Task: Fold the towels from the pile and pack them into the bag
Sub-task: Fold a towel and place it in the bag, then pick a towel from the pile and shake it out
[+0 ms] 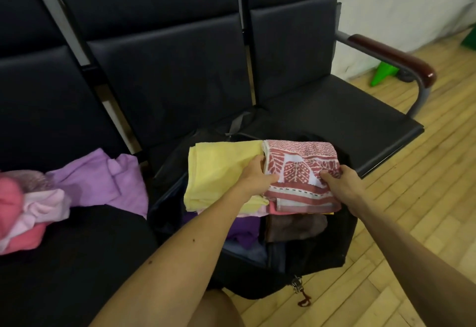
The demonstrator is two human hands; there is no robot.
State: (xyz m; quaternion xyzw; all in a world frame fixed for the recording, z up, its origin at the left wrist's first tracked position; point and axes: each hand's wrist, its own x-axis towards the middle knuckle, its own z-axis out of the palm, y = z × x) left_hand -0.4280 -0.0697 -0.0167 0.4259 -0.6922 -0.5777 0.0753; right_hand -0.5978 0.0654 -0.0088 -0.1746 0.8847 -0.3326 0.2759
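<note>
Red-patterned towel (301,174), folded, is held over mouth of open black bag (322,257), touching yellow towel (219,172) on its left. Left hand (253,174) pinches its left edge: thumb on top, fingers hidden between the two towels. Right hand (340,182) pinches near right corner, thumb on top, fingers underneath, hidden. Purple towel (244,231) and brown towel (296,226) lie partly buried below. Pile (77,187) of pink and lilac towels on left seat, cut off at frame edge. Armrest (394,56) and wood floor (412,223) lie right of bag. Green object (383,73) by wall is unclear.
</note>
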